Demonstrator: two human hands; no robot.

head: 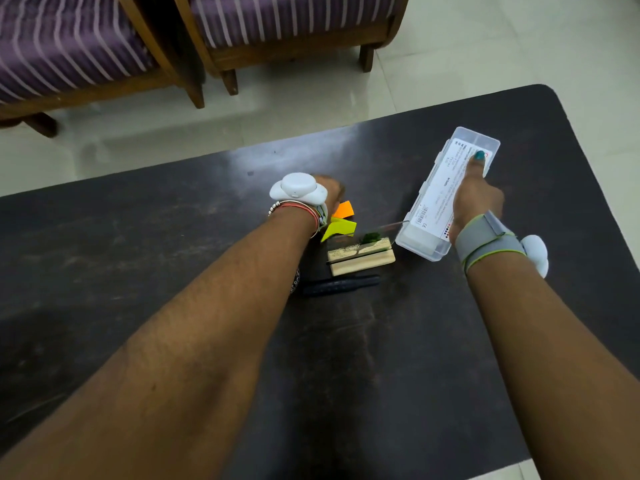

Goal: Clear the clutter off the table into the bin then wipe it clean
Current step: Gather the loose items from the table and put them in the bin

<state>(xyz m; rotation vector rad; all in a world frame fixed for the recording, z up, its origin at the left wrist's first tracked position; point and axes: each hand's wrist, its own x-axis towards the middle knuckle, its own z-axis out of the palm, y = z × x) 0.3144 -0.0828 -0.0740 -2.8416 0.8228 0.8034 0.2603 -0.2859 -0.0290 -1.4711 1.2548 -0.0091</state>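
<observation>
On the dark table [173,271], my right hand [476,195] grips a long clear plastic box [436,202] with a white label, thumb pressed on top. My left hand [329,192] reaches down over the orange sticky notes [344,209] and the yellow-green ones [337,230]; its fingers are hidden behind the wrist, so the grip cannot be told. Below them lies a small wooden block [362,259] with a green piece on it, and a dark pen [341,285] lies in front of that.
Two wooden armchairs with purple striped cushions [284,19] stand on the pale tiled floor [485,64] beyond the table's far edge. The table's rounded far right corner [554,95] is in view. No bin or cloth is in view.
</observation>
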